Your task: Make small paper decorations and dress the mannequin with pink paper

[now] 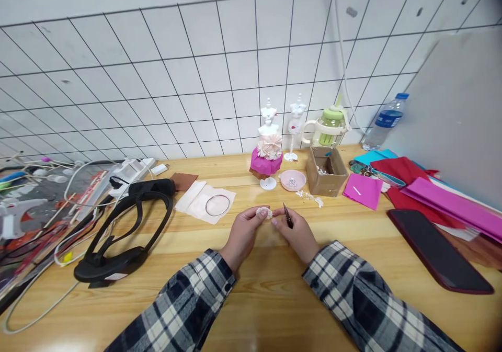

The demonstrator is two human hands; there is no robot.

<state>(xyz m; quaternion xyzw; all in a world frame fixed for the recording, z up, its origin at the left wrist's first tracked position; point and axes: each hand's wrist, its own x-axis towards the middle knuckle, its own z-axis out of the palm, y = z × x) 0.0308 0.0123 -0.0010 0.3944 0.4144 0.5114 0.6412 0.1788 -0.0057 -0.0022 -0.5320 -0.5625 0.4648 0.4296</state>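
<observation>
My left hand pinches a small white ruffled fabric piece between thumb and fingers, just above the wooden table. Close by on the right, my right hand is closed around a slim, dark, pointed tool. Its tip points up and away from me; scissors or tweezers, I cannot tell which. The right thumb and forefinger come close to the white piece, and whether they hold a thread or needle is too small to see. Behind my hands stands a mini dress form wearing a magenta skirt and a pale pink pleated rosette.
A pink dish, a cardboard box and white lace scraps lie beyond my right hand. At right are folded fabrics and a phone. To the left sit a black headset, pale fabric with a ring, and tangled cables.
</observation>
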